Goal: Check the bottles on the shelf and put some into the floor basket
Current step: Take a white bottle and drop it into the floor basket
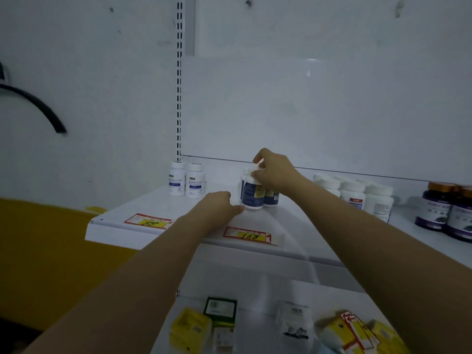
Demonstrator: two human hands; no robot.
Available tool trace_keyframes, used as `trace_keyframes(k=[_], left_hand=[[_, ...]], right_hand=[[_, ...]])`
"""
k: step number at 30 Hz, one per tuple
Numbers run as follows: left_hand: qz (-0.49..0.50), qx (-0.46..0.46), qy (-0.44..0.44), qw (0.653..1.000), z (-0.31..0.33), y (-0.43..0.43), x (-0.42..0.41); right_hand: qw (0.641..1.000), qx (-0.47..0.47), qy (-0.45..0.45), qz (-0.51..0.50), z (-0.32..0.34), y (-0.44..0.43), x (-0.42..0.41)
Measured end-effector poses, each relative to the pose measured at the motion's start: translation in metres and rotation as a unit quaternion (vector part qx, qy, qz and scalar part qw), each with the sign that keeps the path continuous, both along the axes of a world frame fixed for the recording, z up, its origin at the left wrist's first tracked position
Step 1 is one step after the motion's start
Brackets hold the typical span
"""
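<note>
on the shelf [153, 205] dead ahead, upright: blue-labelled bottle [252, 198], long axis vertical. gripped at the cap from above by right hand [275, 175], fingers curled round it. left hand [217, 203] lower and leftward, holding nothing, fingers near straight, tips by the base — contact unclear. floor basket out of view; likely a lift straight up first.

Red-yellow price tag [249, 235], yellow pkgs [190, 325] below

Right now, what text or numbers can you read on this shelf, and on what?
"88": handwritten, left price tag on the shelf edge.
"168": handwritten, right price tag, below the dark-label bottle the right hand grips.
All bottle labels and the lower-shelf boxes: too blurred to read.
</note>
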State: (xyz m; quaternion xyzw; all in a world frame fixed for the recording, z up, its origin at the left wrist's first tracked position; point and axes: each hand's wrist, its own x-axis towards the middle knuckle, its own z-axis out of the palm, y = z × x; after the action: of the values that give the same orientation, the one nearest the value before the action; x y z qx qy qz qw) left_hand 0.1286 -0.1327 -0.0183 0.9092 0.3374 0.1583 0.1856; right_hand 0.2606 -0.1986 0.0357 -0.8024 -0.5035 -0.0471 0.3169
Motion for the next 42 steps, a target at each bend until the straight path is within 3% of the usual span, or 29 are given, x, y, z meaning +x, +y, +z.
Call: trace_keyframes(k=[3, 6, 9, 12, 20, 29, 42], left_hand=[[-0.011, -0.069, -0.092, 0.993, 0.006, -0.001, 0.000], [-0.058, -0.150, -0.212, 0.964, 0.015, -0.005, -0.002], [-0.073, -0.156, -0.277, 0.945, 0.021, -0.011, -0.002], [-0.060, -0.145, -0.323, 0.933, 0.020, -0.016, -0.002], [-0.113, -0.207, -0.278, 0.931, 0.026, -0.029, -0.007], [-0.082, -0.207, -0.351, 0.910, 0.030, -0.032, -0.007], [-0.117, -0.190, -0.272, 0.936, 0.031, -0.036, -0.011]], right_hand=[[0.998, 0.033, 0.034, 0.036, 0.020, -0.012, -0.005], [0.989, 0.067, 0.091, 0.095, 0.039, -0.024, -0.014], [0.981, 0.079, 0.120, 0.131, 0.048, -0.032, -0.020], [0.983, 0.109, 0.116, 0.095, 0.046, -0.032, -0.019], [0.982, 0.113, 0.127, 0.076, 0.049, -0.042, -0.019], [0.972, 0.126, 0.178, 0.085, 0.047, -0.042, -0.029], [0.973, 0.141, 0.173, 0.060, 0.046, -0.043, -0.037]])
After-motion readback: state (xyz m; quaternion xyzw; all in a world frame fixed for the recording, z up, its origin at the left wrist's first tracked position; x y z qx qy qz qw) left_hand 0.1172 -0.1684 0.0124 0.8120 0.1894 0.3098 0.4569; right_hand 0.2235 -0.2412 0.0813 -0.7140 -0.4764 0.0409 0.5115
